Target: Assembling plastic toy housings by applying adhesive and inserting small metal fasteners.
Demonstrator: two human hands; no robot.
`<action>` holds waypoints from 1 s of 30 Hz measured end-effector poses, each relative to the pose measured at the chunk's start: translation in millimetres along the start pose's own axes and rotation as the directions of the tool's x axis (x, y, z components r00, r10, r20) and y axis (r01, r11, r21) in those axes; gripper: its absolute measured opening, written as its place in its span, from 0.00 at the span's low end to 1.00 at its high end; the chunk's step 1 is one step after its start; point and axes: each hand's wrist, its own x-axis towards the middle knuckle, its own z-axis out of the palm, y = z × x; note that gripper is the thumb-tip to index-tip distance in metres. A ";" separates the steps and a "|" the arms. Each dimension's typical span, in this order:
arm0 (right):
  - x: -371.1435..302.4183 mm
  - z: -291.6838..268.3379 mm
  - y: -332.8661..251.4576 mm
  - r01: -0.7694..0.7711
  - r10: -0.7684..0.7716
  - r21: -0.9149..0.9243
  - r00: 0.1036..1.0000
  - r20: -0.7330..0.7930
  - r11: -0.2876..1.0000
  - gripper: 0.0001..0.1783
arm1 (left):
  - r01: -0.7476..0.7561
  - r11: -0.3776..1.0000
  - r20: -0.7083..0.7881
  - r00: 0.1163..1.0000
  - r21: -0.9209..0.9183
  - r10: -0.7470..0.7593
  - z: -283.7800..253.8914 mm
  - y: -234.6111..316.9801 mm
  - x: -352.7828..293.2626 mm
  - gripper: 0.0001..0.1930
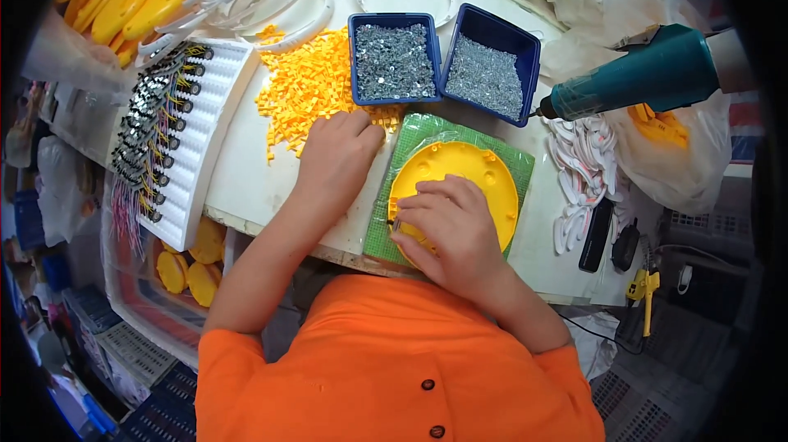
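A round yellow plastic shell (484,175) lies open side up on a green cutting-mat-like pad (513,153). Over its left part is my right hand (451,229), with thumb and fingers closed at the shell's left rim. A small dark, shiny bit (396,224) shows at those fingertips; its kind is too small to make out. My left hand (341,151) is closed at the near right edge of a heap of small yellow plastic pieces (300,73). Its fingertips are hidden under the hand, so what they hold cannot be seen.
Two blue bins (355,73) of small metal screws stand behind the pad. A teal power screwdriver (632,77) hangs at right. White curved parts (574,171) lie beneath it. At left, a white foam tray (217,126) carries wired components; yellow discs (123,7) pile up behind.
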 end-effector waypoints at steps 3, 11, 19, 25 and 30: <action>0.4 -1.4 7.5 -0.053 0.052 -0.041 0.998 -0.042 0.998 0.15 | 0.041 0.988 -0.060 0.997 -0.148 -0.051 -23.8 7.4 -8.4 0.02; 7.2 2.0 9.2 -0.080 0.076 -0.056 0.995 -0.069 0.995 0.15 | 0.098 0.888 -0.041 0.991 -0.449 -0.129 -52.7 33.5 -48.7 0.08; 3.0 4.6 8.1 -0.078 0.075 -0.066 0.996 -0.043 0.995 0.15 | 0.101 0.882 -0.069 0.987 -0.460 -0.148 -45.1 39.4 -53.7 0.09; 3.0 2.7 6.2 -0.079 0.076 -0.081 0.996 -0.043 0.994 0.14 | 0.077 0.889 -0.030 0.994 -0.451 -0.102 -48.0 40.7 -50.6 0.11; 1.6 -0.1 9.6 -0.084 0.079 -0.097 0.996 -0.047 0.992 0.14 | 0.101 0.877 -0.030 0.991 -0.471 -0.131 -47.1 41.5 -51.3 0.11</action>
